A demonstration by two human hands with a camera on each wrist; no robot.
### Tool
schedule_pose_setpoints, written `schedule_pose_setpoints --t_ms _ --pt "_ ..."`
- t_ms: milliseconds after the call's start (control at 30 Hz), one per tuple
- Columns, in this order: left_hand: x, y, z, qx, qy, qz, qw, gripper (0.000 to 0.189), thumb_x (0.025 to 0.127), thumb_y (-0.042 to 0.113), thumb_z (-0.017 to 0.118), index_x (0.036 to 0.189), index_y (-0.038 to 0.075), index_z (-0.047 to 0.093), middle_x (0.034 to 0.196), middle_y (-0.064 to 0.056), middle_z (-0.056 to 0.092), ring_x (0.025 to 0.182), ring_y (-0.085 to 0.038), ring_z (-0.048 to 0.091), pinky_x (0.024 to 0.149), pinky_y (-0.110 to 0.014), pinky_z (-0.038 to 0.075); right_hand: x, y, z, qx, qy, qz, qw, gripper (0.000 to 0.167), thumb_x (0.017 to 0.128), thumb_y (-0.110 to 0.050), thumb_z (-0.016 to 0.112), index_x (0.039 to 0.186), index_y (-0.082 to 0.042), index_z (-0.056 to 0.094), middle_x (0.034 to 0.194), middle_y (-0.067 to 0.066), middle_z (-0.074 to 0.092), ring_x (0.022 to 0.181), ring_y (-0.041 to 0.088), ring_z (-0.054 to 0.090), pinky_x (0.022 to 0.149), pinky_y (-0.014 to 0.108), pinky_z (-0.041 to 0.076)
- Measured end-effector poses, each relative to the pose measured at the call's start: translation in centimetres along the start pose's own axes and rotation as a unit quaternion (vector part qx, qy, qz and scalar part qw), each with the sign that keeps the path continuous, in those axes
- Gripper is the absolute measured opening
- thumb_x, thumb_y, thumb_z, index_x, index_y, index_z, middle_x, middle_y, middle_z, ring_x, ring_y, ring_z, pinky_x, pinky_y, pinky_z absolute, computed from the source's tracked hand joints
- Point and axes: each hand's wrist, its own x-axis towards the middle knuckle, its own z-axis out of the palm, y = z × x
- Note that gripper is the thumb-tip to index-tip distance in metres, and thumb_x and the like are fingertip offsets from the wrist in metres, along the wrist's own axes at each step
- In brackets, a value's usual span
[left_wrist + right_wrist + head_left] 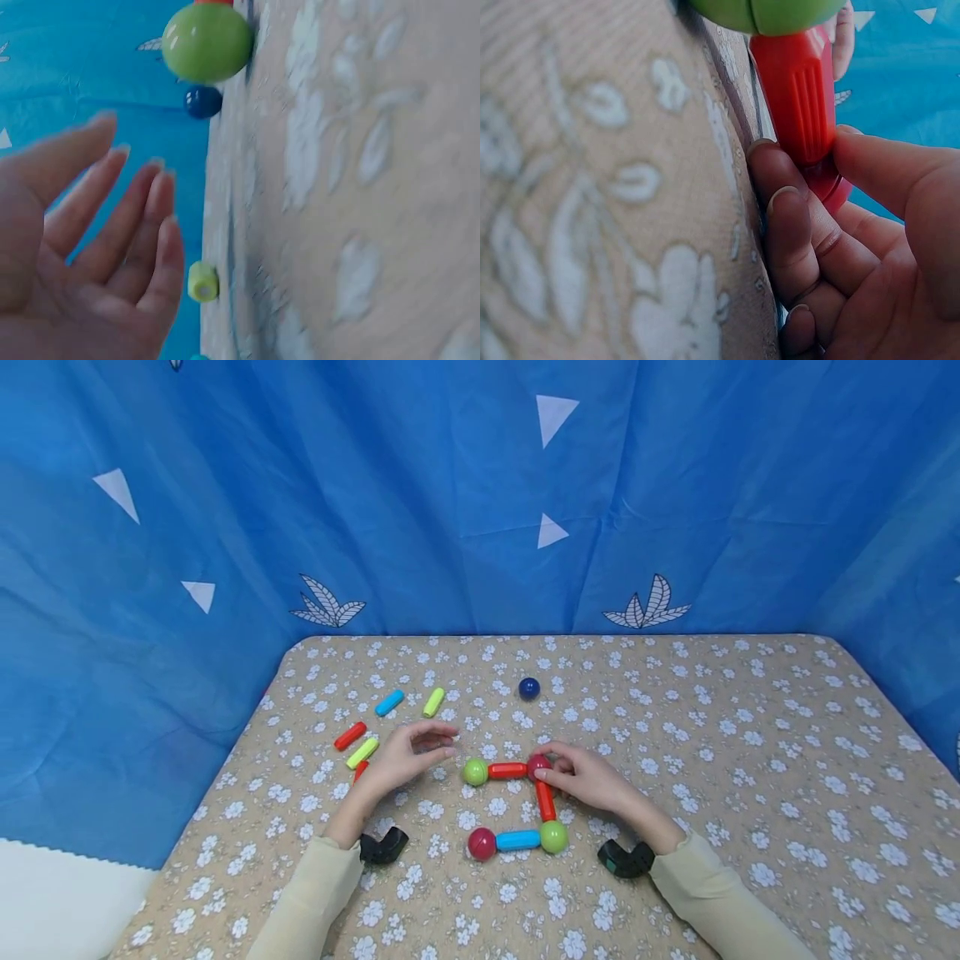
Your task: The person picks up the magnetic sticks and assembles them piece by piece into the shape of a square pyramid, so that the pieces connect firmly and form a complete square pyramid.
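Note:
My right hand (588,778) pinches a red ball (537,766) at the far corner of a joined chain of balls and sticks lying on the table. From that ball one red stick (507,770) runs left to a green ball (475,772). A second red stick (799,97) leads nearer to another green ball (553,837). There a blue stick (518,840) links to a red ball (482,843) at the near left. My left hand (405,756), fingers loosely bent, holds nothing and hovers left of the far green ball (208,43).
A dark blue ball (528,688) sits alone beyond the chain. Loose sticks lie around the left hand: a blue stick (389,702), two yellow-green sticks (433,702), a red stick (349,736) and another red one partly hidden by the hand. A blue curtain (480,510) stands behind the flowered tabletop (750,760).

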Motion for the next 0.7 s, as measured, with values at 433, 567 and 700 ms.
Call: schedule_pose_setpoints --t_ms 433,567,700 --pt "3.8 -2.8 -1.0 0.065 0.171 -0.056 0.9815 0.047 0.088 0.008 0.065 0.131 -0.002 0.048 0.129 -0.02 0.05 0.116 -0.034 0.048 0.096 -0.041 0.041 -0.2 0.2 -0.1 0.006 0.006 0.004 1.0 0.033 0.091 -0.025 0.063 0.12 -0.01 0.06 0.065 0.0 0.054 0.055 0.016 0.048 0.05 0.027 0.039" --pt "4.9 -3.2 -1.0 0.118 0.163 -0.083 0.976 0.054 0.089 0.011 0.065 0.137 0.001 0.042 0.133 -0.02 0.046 0.12 -0.033 0.045 0.097 -0.041 0.04 -0.1 0.2 0.0 0.007 0.003 -0.001 1.0 0.033 0.091 -0.025 0.063 0.12 -0.01 0.06 0.065 0.0 0.055 0.055 0.016 0.048 0.05 0.027 0.04" --pt "6.0 -3.5 -1.1 0.149 0.148 -0.086 0.9739 0.052 0.089 0.012 0.066 0.136 0.002 0.045 0.132 -0.02 0.047 0.119 -0.032 0.046 0.097 -0.04 0.04 0.0 0.3 0.1 0.007 0.005 -0.001 1.0 0.033 0.09 -0.026 0.063 0.12 -0.011 0.06 0.064 0.0 0.055 0.055 0.016 0.048 0.05 0.027 0.039"
